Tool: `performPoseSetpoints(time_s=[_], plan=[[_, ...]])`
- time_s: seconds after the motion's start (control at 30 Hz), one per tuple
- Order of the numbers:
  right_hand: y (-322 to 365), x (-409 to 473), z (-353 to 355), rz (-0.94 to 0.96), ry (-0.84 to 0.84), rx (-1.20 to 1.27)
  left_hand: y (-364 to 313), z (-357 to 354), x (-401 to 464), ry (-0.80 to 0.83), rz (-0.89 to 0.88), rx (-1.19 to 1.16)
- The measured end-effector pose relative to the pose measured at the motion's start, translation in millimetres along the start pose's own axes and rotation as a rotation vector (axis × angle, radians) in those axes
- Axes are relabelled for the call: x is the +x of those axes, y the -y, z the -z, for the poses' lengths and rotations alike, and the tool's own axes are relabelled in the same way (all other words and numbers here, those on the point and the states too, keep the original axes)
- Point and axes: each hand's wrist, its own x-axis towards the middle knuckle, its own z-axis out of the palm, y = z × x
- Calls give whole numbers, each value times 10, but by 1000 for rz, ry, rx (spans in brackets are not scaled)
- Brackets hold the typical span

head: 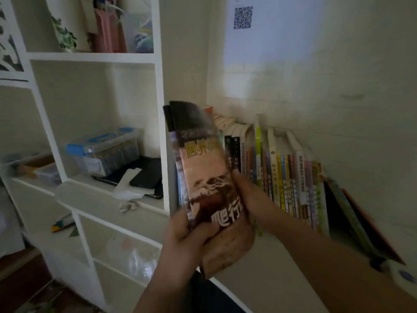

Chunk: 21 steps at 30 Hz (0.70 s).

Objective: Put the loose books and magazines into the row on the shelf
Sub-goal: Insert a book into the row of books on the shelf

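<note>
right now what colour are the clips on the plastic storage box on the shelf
Blue clips and lid trim on the clear plastic storage box, seen in the head view.

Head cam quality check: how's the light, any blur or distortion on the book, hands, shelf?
Head view: dim overall, with a brighter patch on the wall under the QR sheet. The book held by the left hand and right hand is motion-blurred, its title only partly readable. The row of books is softer toward the right edge. Wide-angle bending tilts the shelf uprights.
</note>
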Motion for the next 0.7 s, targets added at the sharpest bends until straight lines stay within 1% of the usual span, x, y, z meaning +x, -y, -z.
performPoseSetpoints(time_s=[0.03, 0.07, 0.13, 0.2, 0.23, 0.3, 0.37, 0.43, 0.53, 0.57, 0.7], plan=[[23, -44, 37, -120, 0, 180, -45, 5, -10, 16, 6, -68], [50, -113, 95, -183, 20, 320, -77, 19, -7, 37, 9, -124], [113, -282, 268, -159, 51, 496, -123, 24, 20, 95, 19, -196], [156, -463, 500, -45, -30, 581, -160, -19, 64, 119, 67, -218], [169, -570, 626, 18, -98, 523, -147, -62, 74, 88, 92, -184], [177, -832, 862, 90, -209, 311, -77, -221, 83, 43, 104, -48], [157, -1158, 1093, 92, -285, 122, 7, -505, 52, 82, 88, 78], [128, -1541, 1354, 75, -381, -2, 110, -879, -19, 153, 111, 79], [46, -2126, 1743, 18, -556, -46, 213, -1489, -168, 330, 212, -31], [-15, -2350, 1874, -25, -623, -56, 241, -1734, -243, 400, 259, -34], [-396, -2907, 2059, -181, -773, -20, 377, -2249, -461, 574, 377, 59]])
